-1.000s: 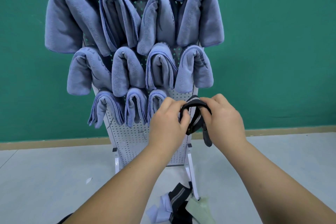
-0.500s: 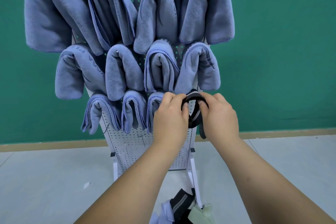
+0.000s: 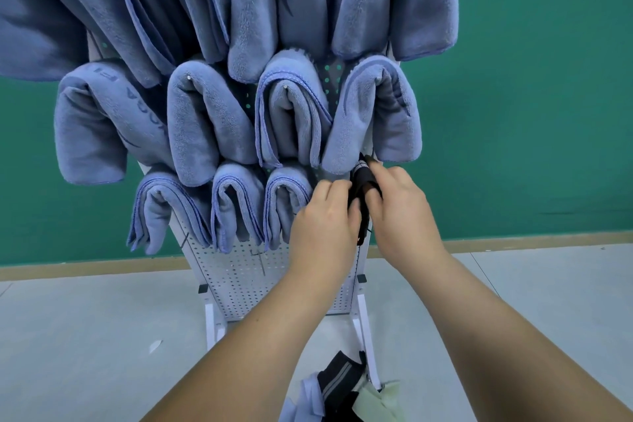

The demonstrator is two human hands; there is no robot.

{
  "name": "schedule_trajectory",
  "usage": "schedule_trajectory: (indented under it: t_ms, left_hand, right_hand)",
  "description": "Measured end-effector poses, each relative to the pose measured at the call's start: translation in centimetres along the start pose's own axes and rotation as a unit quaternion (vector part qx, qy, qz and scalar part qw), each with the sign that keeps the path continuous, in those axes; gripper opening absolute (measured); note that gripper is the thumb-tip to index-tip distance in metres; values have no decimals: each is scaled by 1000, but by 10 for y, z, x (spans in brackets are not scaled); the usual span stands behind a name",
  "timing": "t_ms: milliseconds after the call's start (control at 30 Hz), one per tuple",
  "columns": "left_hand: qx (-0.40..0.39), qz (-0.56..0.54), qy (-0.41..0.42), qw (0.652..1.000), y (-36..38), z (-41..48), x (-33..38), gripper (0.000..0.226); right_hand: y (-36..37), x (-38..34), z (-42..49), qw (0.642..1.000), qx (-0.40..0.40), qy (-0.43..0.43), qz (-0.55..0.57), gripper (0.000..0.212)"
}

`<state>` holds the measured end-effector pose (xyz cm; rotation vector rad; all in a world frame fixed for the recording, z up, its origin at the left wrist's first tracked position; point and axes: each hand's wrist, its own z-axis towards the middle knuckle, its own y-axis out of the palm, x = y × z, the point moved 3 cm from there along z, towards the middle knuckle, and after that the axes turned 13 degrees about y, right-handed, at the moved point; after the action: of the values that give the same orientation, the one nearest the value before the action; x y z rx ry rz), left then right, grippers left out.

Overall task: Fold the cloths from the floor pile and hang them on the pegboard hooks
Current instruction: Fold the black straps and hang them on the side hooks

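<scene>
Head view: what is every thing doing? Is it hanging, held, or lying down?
black cloth, folded, held at the pegboard by both hands
left hand, grips the black cloth
right hand, pinches the black cloth
blue towels, folded, hanging on the pegboard
pegboard, standing, bottom part bare
floor pile, crumpled, lying on the floor

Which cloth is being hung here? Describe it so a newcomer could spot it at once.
Start at the white pegboard covered with blue-grey towels. At the right end of its lowest towel row, the left hand and right hand pinch a small cloth. Unlike its neighbours, it is black with pale stripes.
</scene>
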<state>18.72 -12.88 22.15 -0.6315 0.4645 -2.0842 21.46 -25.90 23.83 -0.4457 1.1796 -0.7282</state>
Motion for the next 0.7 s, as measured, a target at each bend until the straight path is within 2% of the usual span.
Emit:
schedule_trajectory:
  t_ms: [133, 333, 567, 700]
  left_hand:
    - [12, -8, 9, 1000, -4, -5, 2, 23]
    - [35, -19, -8, 999, -14, 7, 7, 28]
    - [-48, 21, -25, 998, -9, -7, 6, 17]
    - [-72, 18, -26, 997, -11, -15, 7, 27]
  right_hand:
    - [-5, 6, -6, 999, 5, -7, -36, 41]
    - [-8, -2, -4, 997, 66, 8, -39, 33]
    - [5, -2, -19, 993, 23, 40, -107, 40]
    - [2, 6, -25, 989, 13, 45, -143, 50]
